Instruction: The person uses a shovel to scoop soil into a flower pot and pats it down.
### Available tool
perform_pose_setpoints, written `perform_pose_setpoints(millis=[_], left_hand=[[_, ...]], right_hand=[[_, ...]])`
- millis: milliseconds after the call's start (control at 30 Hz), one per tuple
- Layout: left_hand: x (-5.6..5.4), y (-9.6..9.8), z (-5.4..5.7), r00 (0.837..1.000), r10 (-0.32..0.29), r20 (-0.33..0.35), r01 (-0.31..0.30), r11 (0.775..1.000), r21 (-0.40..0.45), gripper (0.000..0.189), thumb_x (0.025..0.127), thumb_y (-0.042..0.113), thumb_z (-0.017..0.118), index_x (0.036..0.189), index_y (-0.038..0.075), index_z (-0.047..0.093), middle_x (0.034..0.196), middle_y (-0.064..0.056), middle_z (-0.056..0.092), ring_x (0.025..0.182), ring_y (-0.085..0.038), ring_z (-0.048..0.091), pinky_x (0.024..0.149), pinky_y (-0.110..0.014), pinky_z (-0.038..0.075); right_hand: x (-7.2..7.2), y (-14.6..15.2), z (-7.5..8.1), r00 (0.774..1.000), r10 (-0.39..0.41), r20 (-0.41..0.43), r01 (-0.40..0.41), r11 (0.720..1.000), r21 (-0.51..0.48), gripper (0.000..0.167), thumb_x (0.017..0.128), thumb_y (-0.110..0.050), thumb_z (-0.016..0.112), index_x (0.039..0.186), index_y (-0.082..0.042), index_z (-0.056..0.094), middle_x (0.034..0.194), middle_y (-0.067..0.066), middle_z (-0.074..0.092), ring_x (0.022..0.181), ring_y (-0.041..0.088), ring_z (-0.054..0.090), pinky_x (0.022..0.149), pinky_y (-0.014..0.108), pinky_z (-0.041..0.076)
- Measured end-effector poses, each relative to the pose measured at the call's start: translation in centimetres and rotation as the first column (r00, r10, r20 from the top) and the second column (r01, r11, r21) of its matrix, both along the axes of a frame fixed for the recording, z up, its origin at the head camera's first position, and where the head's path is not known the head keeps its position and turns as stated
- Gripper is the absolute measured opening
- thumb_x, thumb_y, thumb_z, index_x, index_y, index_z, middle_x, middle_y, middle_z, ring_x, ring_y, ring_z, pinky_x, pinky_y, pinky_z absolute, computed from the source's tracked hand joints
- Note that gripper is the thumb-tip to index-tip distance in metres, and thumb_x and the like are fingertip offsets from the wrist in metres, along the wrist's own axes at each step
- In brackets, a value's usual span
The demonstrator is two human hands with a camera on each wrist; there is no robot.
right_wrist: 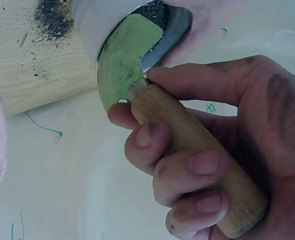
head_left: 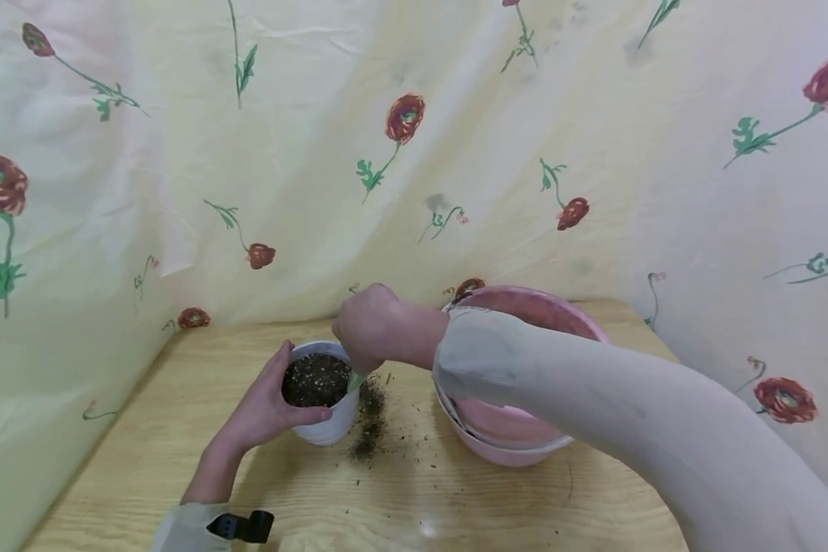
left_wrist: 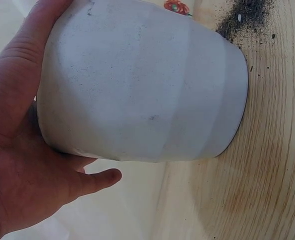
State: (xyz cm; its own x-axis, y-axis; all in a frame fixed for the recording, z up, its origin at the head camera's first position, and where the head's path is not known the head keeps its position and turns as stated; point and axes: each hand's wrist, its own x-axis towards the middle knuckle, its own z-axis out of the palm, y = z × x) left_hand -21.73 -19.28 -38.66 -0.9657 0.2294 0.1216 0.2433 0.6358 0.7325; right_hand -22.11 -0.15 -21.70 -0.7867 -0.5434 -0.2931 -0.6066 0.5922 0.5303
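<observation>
A white flower pot (head_left: 323, 435) stands on the wooden table, filled near its rim with dark soil (head_left: 316, 379). My left hand (head_left: 274, 400) holds the pot at its rim, the thumb on the near side; the left wrist view shows the pot's ribbed wall (left_wrist: 137, 80) close up. In my right hand (head_left: 375, 326) is a garden trowel with a wooden handle (right_wrist: 197, 155) and a green blade (right_wrist: 122, 65). All its fingers curl round the handle. The blade reaches over the pot's right rim, against the soil; its tip is hidden.
Right of the pot stands a pink basin (head_left: 504, 452), partly covered by my right forearm. Spilled soil (head_left: 369, 422) lies on the table (head_left: 386, 498) between pot and basin, with crumbs scattered nearer. A flowered cloth (head_left: 303, 153) hangs behind and at both sides.
</observation>
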Motion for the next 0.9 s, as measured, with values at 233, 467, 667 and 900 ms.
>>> perform_pose_setpoints(millis=[233, 467, 667, 900], left_hand=[[0.0, 0.1, -0.1, 1.0, 0.009, -0.011, -0.009, 1.0, -0.006, 0.132, 0.067, 0.049, 0.085, 0.154, 0.004, -0.002, 0.157, -0.024, 0.013, 0.14, -0.045, 0.02, 0.107, -0.064, 0.025], [-0.2, 0.2, 0.1, 1.0, 0.007, -0.027, -0.008, 1.0, -0.017, 0.132, 0.066, 0.049, 0.086, 0.154, 0.003, -0.002, 0.156, -0.026, 0.013, 0.139, -0.047, 0.02, 0.106, -0.065, 0.026], [0.0, 0.0, 0.0, 1.0, -0.011, -0.026, 0.011, 1.0, -0.014, 0.131, 0.067, 0.048, 0.085, 0.154, 0.003, -0.002, 0.157, -0.025, 0.009, 0.141, -0.048, 0.015, 0.107, -0.065, 0.023], [0.0, -0.3, 0.2, 0.997, -0.066, -0.045, 0.064, 0.997, -0.048, 0.127, 0.07, 0.044, 0.084, 0.154, 0.002, -0.001, 0.156, -0.028, 0.008, 0.14, -0.05, 0.014, 0.105, -0.067, 0.025]], right_hand=[[0.6, 2.3, 1.0, 0.997, 0.079, -0.021, -0.08, 0.993, -0.088, 0.028, 0.083, -0.027, 0.061, 0.064, -0.022, 0.041, 0.065, -0.007, 0.041, 0.057, 0.008, 0.037, 0.046, 0.028, 0.035], [0.8, 5.8, 2.8, 0.999, 0.048, 0.015, -0.045, 0.985, -0.164, 0.02, 0.078, -0.016, 0.06, 0.068, -0.02, 0.043, 0.066, -0.005, 0.043, 0.058, 0.011, 0.039, 0.049, 0.029, 0.038], [1.0, 8.6, 3.4, 0.998, 0.061, 0.005, -0.058, 0.969, -0.239, 0.026, 0.073, -0.007, 0.057, 0.062, -0.018, 0.036, 0.061, -0.004, 0.036, 0.055, 0.013, 0.031, 0.046, 0.029, 0.03], [1.4, 12.1, 3.5, 0.99, 0.128, -0.066, -0.142, 0.943, -0.301, 0.031, 0.079, -0.011, 0.06, 0.059, -0.019, 0.036, 0.059, -0.004, 0.036, 0.054, 0.014, 0.031, 0.045, 0.03, 0.031]])
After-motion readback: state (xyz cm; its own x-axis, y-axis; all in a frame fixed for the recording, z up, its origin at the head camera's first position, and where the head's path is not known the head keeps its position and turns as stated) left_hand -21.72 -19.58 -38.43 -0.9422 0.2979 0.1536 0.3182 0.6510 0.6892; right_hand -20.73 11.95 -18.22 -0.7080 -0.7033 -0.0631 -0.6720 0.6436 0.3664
